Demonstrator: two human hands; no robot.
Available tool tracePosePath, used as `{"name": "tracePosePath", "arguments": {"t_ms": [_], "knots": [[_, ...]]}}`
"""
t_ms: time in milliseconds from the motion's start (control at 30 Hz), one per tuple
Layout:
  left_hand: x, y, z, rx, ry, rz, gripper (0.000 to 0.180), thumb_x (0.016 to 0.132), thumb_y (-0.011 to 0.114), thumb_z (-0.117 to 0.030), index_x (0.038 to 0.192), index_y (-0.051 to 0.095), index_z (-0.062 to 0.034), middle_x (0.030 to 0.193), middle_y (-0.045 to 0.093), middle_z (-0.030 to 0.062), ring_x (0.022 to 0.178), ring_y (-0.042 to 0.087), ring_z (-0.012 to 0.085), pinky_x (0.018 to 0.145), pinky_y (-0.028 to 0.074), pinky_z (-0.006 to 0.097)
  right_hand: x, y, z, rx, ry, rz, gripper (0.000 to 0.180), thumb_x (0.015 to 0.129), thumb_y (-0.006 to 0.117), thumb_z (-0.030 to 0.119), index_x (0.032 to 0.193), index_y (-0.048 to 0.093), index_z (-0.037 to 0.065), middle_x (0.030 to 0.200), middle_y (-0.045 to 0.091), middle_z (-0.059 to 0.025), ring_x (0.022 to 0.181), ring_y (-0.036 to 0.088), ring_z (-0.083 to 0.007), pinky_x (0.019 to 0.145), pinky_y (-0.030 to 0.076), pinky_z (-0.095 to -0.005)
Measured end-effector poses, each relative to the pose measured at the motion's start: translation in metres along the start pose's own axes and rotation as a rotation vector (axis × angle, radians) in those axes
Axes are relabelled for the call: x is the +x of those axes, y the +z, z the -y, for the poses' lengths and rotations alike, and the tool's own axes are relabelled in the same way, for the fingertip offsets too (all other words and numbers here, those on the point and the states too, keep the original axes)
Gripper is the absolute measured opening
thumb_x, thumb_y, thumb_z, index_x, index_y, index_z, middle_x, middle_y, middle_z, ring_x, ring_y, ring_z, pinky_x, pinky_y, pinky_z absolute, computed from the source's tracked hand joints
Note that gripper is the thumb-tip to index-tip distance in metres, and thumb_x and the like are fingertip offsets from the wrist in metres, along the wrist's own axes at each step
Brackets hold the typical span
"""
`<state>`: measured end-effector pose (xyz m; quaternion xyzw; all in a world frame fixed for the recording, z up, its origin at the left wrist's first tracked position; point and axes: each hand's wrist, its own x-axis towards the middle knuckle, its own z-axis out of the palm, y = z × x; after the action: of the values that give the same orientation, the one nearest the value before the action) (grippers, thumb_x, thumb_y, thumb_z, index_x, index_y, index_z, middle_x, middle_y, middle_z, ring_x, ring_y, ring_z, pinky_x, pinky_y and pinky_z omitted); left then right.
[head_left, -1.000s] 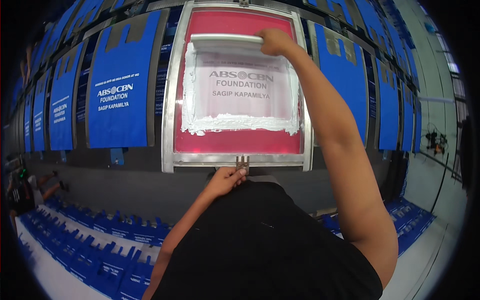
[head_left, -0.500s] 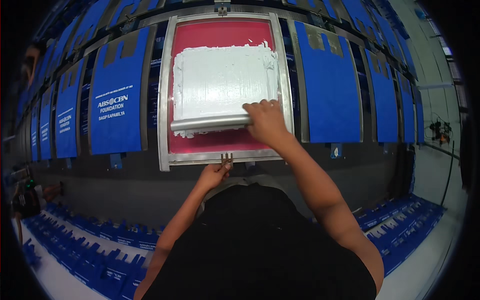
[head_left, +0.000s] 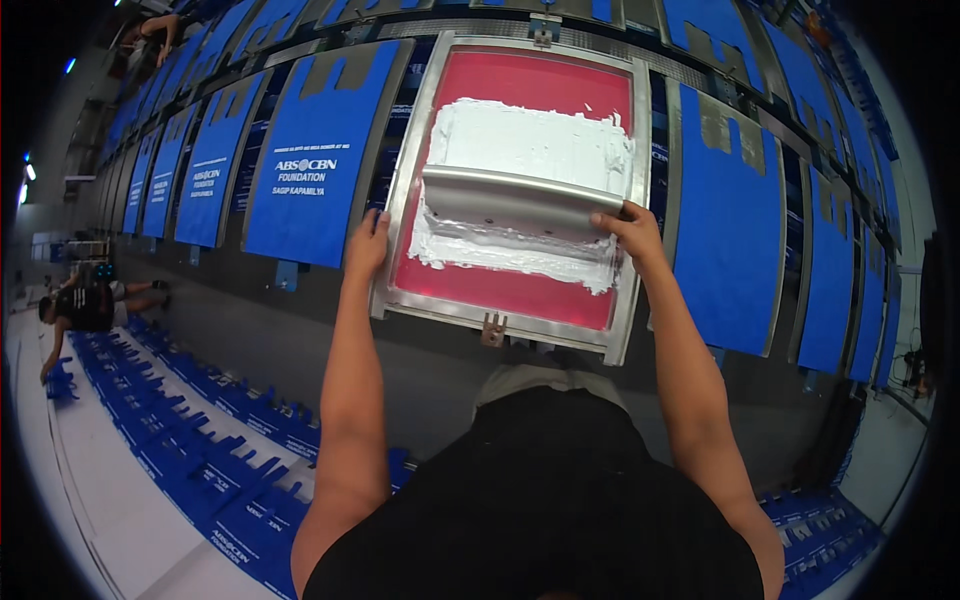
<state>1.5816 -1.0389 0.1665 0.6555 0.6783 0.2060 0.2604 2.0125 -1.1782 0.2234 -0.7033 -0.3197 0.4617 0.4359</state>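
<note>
Right hand (head_left: 628, 226) grips the squeegee (head_left: 515, 200) over white ink on the red printing screen (head_left: 520, 180); left hand (head_left: 368, 243) clasps the screen's metal frame (head_left: 400, 215).

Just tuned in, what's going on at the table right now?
A person is screen printing. The right hand grips the end of a metal squeegee lying across a red-meshed screen frame coated with white ink. The left hand holds the frame's left edge. Blue bags lie in rows along the long table on both sides.
</note>
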Motion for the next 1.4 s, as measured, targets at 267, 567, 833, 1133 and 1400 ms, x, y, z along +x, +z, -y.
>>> {"name": "tracePosePath", "arguments": {"t_ms": [267, 567, 833, 1133, 1400], "knots": [[-0.034, -0.011, -0.038, -0.453, -0.089, 0.193, 0.046, 0.101, 0.046, -0.033, 0.129, 0.054, 0.0026, 0.119, 0.064, 0.0148, 0.109, 0.058, 0.0192, 0.094, 0.043, 0.031, -0.007, -0.023, 0.009, 0.104, 0.045, -0.008, 0.038, 0.069, 0.081, 0.012, 0.103, 0.069, -0.003, 0.093, 0.07, -0.0096, 0.083, 0.064, -0.0164, 0.078, 0.048, -0.0289], [-0.006, 0.046, 0.006, -0.56, 0.024, 0.302, 0.048, 0.101, 0.048, -0.03, 0.132, 0.05, 0.0063, 0.125, 0.06, 0.0211, 0.116, 0.056, 0.0223, 0.098, 0.042, 0.032, -0.017, -0.017, 0.003, -0.062, 0.032, -0.154, 0.042, 0.065, 0.081, 0.017, 0.101, 0.07, -0.001, 0.09, 0.07, -0.0081, 0.084, 0.064, -0.0162, 0.081, 0.048, -0.0312], [-0.004, 0.035, 0.014, -0.691, -0.039, 0.296, 0.045, 0.1, 0.05, -0.03, 0.132, 0.052, 0.0031, 0.114, 0.065, 0.0151, 0.103, 0.059, 0.0166, 0.091, 0.044, 0.03, -0.008, -0.01, 0.0, -0.105, 0.086, -0.218, 0.043, 0.066, 0.082, 0.012, 0.104, 0.069, -0.002, 0.09, 0.069, -0.0085, 0.084, 0.064, -0.018, 0.078, 0.049, -0.03], [-0.005, 0.028, 0.002, -0.487, -0.124, 0.282, 0.051, 0.098, 0.053, -0.036, 0.131, 0.053, 0.0023, 0.124, 0.061, 0.0201, 0.117, 0.056, 0.0241, 0.099, 0.041, 0.03, -0.006, -0.014, -0.015, -0.024, -0.023, -0.104, 0.04, 0.069, 0.082, 0.015, 0.103, 0.07, -0.001, 0.089, 0.069, -0.0059, 0.082, 0.063, -0.0144, 0.077, 0.049, -0.0283], [0.001, 0.047, 0.014, -0.598, -0.146, 0.306, 0.057, 0.098, 0.05, -0.044, 0.13, 0.054, 0.0034, 0.123, 0.062, 0.0181, 0.116, 0.056, 0.023, 0.098, 0.041, 0.031, -0.011, -0.019, -0.029, -0.084, -0.079, -0.126, 0.044, 0.068, 0.084, 0.025, 0.102, 0.071, 0.002, 0.09, 0.069, -0.0039, 0.079, 0.06, -0.0113, 0.068, 0.043, -0.0246]]}}
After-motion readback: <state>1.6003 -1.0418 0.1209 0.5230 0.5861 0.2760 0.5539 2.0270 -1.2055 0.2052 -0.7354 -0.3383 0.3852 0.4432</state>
